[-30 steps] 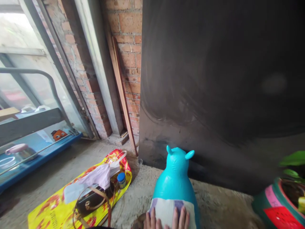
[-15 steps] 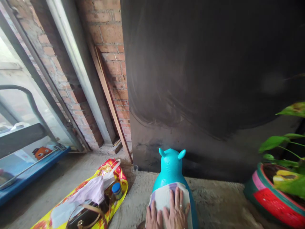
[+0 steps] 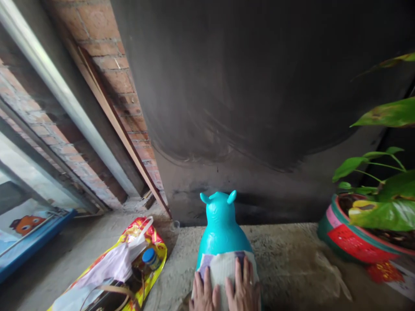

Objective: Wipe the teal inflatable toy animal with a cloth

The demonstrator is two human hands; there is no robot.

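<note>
Both hands lie flat with fingers spread, no grip closed on anything: the left hand and the right hand press side by side on a pale cloth draped over the back of a turquoise inflatable toy animal. The toy stands upright on the concrete floor, its two little ears pointing up, facing away toward a big dark metal panel that fills most of the view just behind it. Left of the panel runs a brick wall with a wooden strip leaning against it. Off to the right, near the toy but clear of it, sits a painted pot in red, green and pink, its green plant leaves reaching over. Down on the left lies a yellow and red bag, just beside the toy, holding pale plastic and a small jar with a blue cap. A ring shows on one finger of the right hand.
</note>
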